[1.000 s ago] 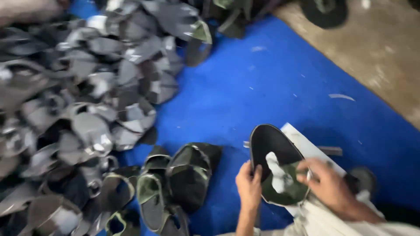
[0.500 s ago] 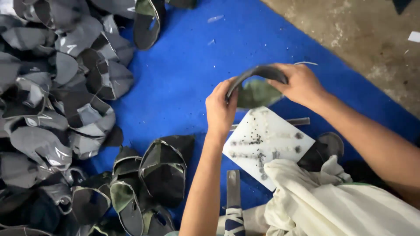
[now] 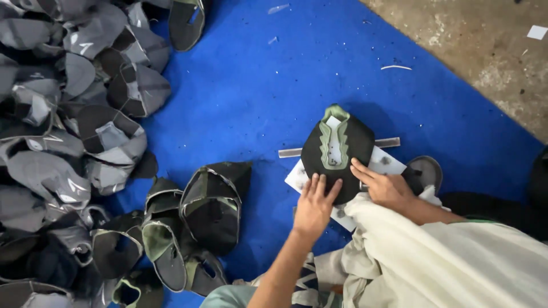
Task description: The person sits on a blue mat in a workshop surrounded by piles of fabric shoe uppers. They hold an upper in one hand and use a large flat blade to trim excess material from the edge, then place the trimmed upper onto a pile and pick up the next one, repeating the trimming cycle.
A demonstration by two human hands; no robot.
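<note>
A black shoe upper [image 3: 337,149] with a green and white tongue strip lies flat on a white board [image 3: 297,178] set on a blue mat [image 3: 262,97]. My left hand [image 3: 315,206] presses its fingers flat on the upper's near left edge. My right hand [image 3: 383,185] rests its fingertips on the upper's near right edge. Neither hand grips it. A pale cloth [image 3: 445,256] covers my lap and right forearm.
A big heap of grey and black shoe uppers [image 3: 68,131] fills the left side. Several black and green uppers [image 3: 194,222] lie just left of the board. A metal bar [image 3: 388,142] and a dark round tool [image 3: 425,171] sit behind the board. Bare concrete floor [image 3: 485,51] lies at the top right.
The upper, held up and curled between both hands earlier, now lies flat on the white board. Both hands have come down and press on its near edge.
</note>
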